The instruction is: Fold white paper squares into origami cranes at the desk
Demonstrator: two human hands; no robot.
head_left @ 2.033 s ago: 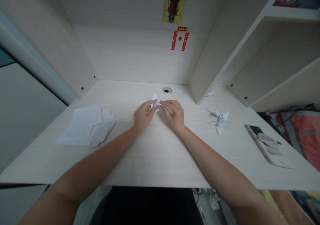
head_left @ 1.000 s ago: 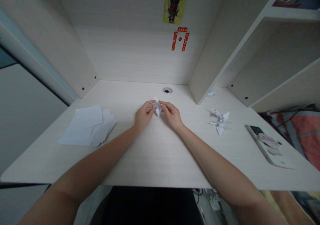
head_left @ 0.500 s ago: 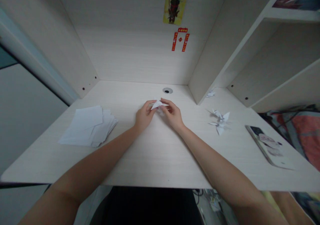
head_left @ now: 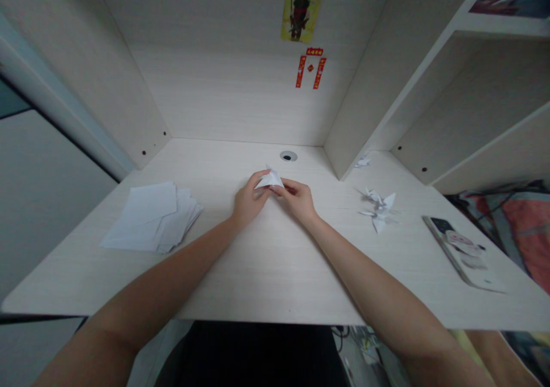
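- Over the middle of the desk [head_left: 266, 266], the left fingertips [head_left: 260, 175] are pinching the folded paper [head_left: 270, 179] from its left side, held close together and curling over its edge.
- The right fingers [head_left: 286, 187] are closing on the paper's right side, lying together, with the thumb hidden behind the fold.
- The paper is rising off the desk between both hands, its white point aiming away from the person.
- The left hand [head_left: 249, 200] and right hand [head_left: 298, 200] are angling inward, nearly touching at the paper, palms turned down.
- Both forearms are stretching forward from the desk's near edge, converging in a V, wrists slightly raised.
- Left of the hands, a stack of white sheets [head_left: 148, 221] is lying loosely fanned.
- Right of them, two paper cranes [head_left: 378, 209] are lying close together, a smaller paper piece [head_left: 362, 161] is sitting by the shelf panel [head_left: 356, 100], and a flat glossy item [head_left: 462, 255] is resting near the edge.
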